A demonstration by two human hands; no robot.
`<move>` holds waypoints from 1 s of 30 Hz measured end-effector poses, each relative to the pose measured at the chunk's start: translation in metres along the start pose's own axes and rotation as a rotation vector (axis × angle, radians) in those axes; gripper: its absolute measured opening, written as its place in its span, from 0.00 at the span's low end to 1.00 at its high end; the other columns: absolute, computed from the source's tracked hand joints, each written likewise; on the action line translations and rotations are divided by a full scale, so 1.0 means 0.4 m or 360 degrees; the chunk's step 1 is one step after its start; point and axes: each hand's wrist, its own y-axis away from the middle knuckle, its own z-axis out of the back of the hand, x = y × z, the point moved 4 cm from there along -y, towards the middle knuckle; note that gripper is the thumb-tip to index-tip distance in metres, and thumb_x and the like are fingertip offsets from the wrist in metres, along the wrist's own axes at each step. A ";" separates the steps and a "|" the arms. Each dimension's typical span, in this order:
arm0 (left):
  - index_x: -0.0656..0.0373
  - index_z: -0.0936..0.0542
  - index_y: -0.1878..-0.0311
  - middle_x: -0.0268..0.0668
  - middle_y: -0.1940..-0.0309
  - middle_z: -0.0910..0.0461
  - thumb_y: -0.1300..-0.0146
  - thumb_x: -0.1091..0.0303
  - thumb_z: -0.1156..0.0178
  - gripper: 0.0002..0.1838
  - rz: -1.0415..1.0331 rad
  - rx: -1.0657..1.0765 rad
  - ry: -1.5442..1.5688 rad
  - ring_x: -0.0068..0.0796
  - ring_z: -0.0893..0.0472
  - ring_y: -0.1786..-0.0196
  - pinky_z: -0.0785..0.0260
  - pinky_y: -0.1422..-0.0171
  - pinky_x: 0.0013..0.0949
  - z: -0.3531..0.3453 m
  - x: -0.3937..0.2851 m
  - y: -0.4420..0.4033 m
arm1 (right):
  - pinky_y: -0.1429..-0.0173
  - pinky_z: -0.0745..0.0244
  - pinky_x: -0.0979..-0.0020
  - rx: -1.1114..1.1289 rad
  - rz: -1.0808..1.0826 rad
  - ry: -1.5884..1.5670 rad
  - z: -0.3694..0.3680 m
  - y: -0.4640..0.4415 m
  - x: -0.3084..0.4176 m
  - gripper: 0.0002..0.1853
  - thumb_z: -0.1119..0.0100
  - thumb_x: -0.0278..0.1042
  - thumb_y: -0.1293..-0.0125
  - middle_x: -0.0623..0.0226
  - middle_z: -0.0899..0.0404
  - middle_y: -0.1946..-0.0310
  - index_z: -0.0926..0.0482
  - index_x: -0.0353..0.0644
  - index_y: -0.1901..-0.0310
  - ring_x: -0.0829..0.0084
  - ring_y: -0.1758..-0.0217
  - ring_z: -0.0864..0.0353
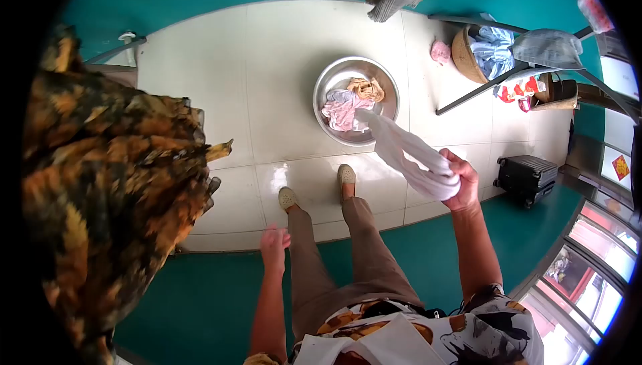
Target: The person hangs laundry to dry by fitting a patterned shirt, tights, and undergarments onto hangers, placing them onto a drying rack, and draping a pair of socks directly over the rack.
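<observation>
A bunched white cloth [411, 157] hangs from my right hand [461, 179], whose fingers are wrapped round its near end. The cloth's far end reaches over the rim of a round metal basin [321, 107] on the floor. Inside the basin lie a pink cloth [342, 112] and a tan cloth [366, 88]. My left hand [274, 247] is held low beside my left leg, away from the basin; its fingers are curled in part, and whether they are closed is unclear.
Brown patterned fabric [120, 184] fills the left side. At the upper right, a woven basket [468, 57] of blue cloth stands by a metal rack [465, 97], with a pink item [440, 52] nearby. A black suitcase [528, 177] stands at the right.
</observation>
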 end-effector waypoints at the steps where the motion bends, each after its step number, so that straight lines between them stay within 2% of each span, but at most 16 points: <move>1: 0.60 0.38 0.44 0.42 0.56 0.29 0.38 0.58 0.50 0.23 -0.0055 0.0144 0.0018 0.31 0.25 0.59 0.30 0.58 0.33 -0.041 -0.052 0.003 | 0.62 0.28 0.71 0.0065 0.0025 0.0096 -0.054 0.067 0.027 0.15 0.46 0.36 0.59 0.60 0.27 0.73 0.31 0.37 0.68 0.68 0.71 0.27; 3: 0.59 0.44 0.40 0.47 0.50 0.33 0.39 0.50 0.51 0.30 -0.0028 0.0429 0.0159 0.37 0.27 0.54 0.31 0.54 0.35 -0.141 -0.163 0.023 | 0.71 0.34 0.74 0.0359 0.0103 0.0082 -0.152 0.197 0.071 0.14 0.46 0.33 0.62 0.59 0.28 0.77 0.32 0.34 0.72 0.70 0.76 0.30; 6: 0.51 0.52 0.35 0.46 0.43 0.38 0.39 0.45 0.55 0.34 0.0449 0.0816 0.0562 0.44 0.30 0.48 0.34 0.49 0.43 -0.290 -0.238 0.130 | 0.76 0.41 0.74 0.0921 0.0097 0.0205 -0.279 0.391 0.120 0.14 0.45 0.31 0.65 0.57 0.30 0.81 0.31 0.31 0.75 0.71 0.80 0.33; 9: 0.55 0.45 0.38 0.43 0.47 0.33 0.38 0.50 0.54 0.29 0.0560 0.1068 0.0726 0.40 0.28 0.50 0.33 0.47 0.41 -0.387 -0.278 0.284 | 0.79 0.47 0.73 0.1309 0.0184 0.0335 -0.306 0.562 0.162 0.12 0.43 0.29 0.65 0.59 0.33 0.85 0.29 0.29 0.78 0.72 0.84 0.37; 11: 0.59 0.36 0.44 0.39 0.53 0.29 0.37 0.59 0.52 0.21 0.0128 0.1236 0.1069 0.34 0.27 0.52 0.32 0.48 0.38 -0.430 -0.294 0.304 | 0.77 0.46 0.73 0.1320 0.0182 0.0433 -0.251 0.624 0.177 0.12 0.42 0.30 0.64 0.61 0.33 0.85 0.29 0.29 0.78 0.73 0.83 0.38; 12: 0.61 0.31 0.50 0.37 0.58 0.26 0.38 0.68 0.51 0.14 0.0147 0.1306 0.1158 0.29 0.26 0.55 0.31 0.49 0.34 -0.430 -0.313 0.319 | 0.75 0.45 0.73 0.1214 0.0278 0.0489 -0.229 0.643 0.181 0.12 0.42 0.30 0.64 0.62 0.32 0.84 0.28 0.29 0.78 0.73 0.80 0.37; 16: 0.59 0.32 0.50 0.38 0.56 0.26 0.38 0.69 0.52 0.13 -0.0389 0.1208 0.0832 0.32 0.25 0.53 0.32 0.46 0.36 -0.374 -0.439 0.423 | 0.67 0.41 0.77 0.0977 0.0174 0.0939 -0.141 0.626 0.202 0.11 0.45 0.28 0.64 0.66 0.30 0.79 0.26 0.34 0.75 0.74 0.73 0.35; 17: 0.59 0.32 0.49 0.39 0.55 0.26 0.39 0.70 0.52 0.14 -0.0496 0.1159 0.0838 0.33 0.25 0.52 0.33 0.45 0.37 -0.358 -0.466 0.466 | 0.69 0.43 0.76 0.0769 0.0201 0.1057 -0.107 0.623 0.204 0.12 0.44 0.32 0.67 0.67 0.31 0.80 0.27 0.36 0.77 0.75 0.75 0.36; 19: 0.57 0.33 0.50 0.41 0.52 0.28 0.40 0.73 0.51 0.14 -0.0675 0.1197 0.0768 0.38 0.26 0.50 0.33 0.45 0.41 -0.329 -0.525 0.540 | 0.64 0.39 0.79 0.0684 0.0150 0.1293 -0.046 0.603 0.210 0.10 0.44 0.28 0.60 0.71 0.28 0.74 0.25 0.38 0.72 0.79 0.70 0.33; 21: 0.57 0.33 0.52 0.44 0.52 0.29 0.42 0.76 0.52 0.14 -0.0829 0.1536 0.0740 0.40 0.26 0.51 0.32 0.46 0.43 -0.317 -0.585 0.656 | 0.61 0.37 0.79 0.0723 0.0047 0.1348 -0.012 0.583 0.192 0.09 0.45 0.25 0.57 0.73 0.28 0.73 0.25 0.39 0.69 0.81 0.68 0.32; 22: 0.56 0.33 0.54 0.45 0.53 0.28 0.41 0.74 0.52 0.11 -0.0907 0.1528 0.0734 0.45 0.26 0.52 0.32 0.48 0.46 -0.316 -0.605 0.691 | 0.59 0.35 0.80 0.0733 -0.0047 0.1427 0.004 0.560 0.178 0.09 0.46 0.23 0.53 0.75 0.27 0.71 0.25 0.40 0.66 0.83 0.66 0.31; 25: 0.55 0.33 0.54 0.44 0.56 0.27 0.39 0.68 0.51 0.11 -0.0992 0.1606 0.0961 0.43 0.25 0.54 0.32 0.48 0.46 -0.325 -0.648 0.782 | 0.57 0.34 0.80 0.0879 -0.0141 0.1837 0.036 0.496 0.123 0.09 0.45 0.25 0.50 0.75 0.27 0.69 0.25 0.40 0.64 0.83 0.65 0.31; 26: 0.55 0.32 0.55 0.39 0.65 0.26 0.39 0.61 0.49 0.12 -0.1025 0.1479 0.0961 0.35 0.24 0.63 0.31 0.55 0.42 -0.326 -0.655 0.803 | 0.56 0.33 0.78 0.0911 -0.0058 0.2059 0.025 0.482 0.113 0.11 0.46 0.29 0.48 0.72 0.25 0.67 0.24 0.41 0.61 0.79 0.62 0.28; 27: 0.55 0.32 0.55 0.39 0.65 0.26 0.39 0.61 0.49 0.12 -0.1066 0.1486 0.0936 0.35 0.24 0.63 0.31 0.55 0.42 -0.325 -0.665 0.816 | 0.56 0.33 0.78 0.0928 -0.0013 0.2052 0.006 0.468 0.107 0.11 0.46 0.29 0.48 0.72 0.25 0.67 0.24 0.41 0.61 0.79 0.62 0.28; 29: 0.55 0.31 0.56 0.34 0.74 0.29 0.40 0.58 0.48 0.14 -0.1040 0.1866 0.0930 0.25 0.29 0.73 0.35 0.64 0.35 -0.326 -0.686 0.855 | 0.53 0.32 0.74 0.1008 0.0297 0.2392 -0.053 0.445 0.101 0.13 0.45 0.35 0.46 0.66 0.25 0.61 0.23 0.44 0.58 0.73 0.57 0.27; 30: 0.55 0.31 0.56 0.34 0.74 0.29 0.40 0.58 0.48 0.14 -0.1071 0.1870 0.0909 0.25 0.29 0.73 0.35 0.64 0.35 -0.323 -0.698 0.873 | 0.53 0.32 0.74 0.1019 0.0333 0.2388 -0.081 0.426 0.086 0.13 0.45 0.35 0.46 0.66 0.25 0.61 0.23 0.44 0.58 0.73 0.57 0.27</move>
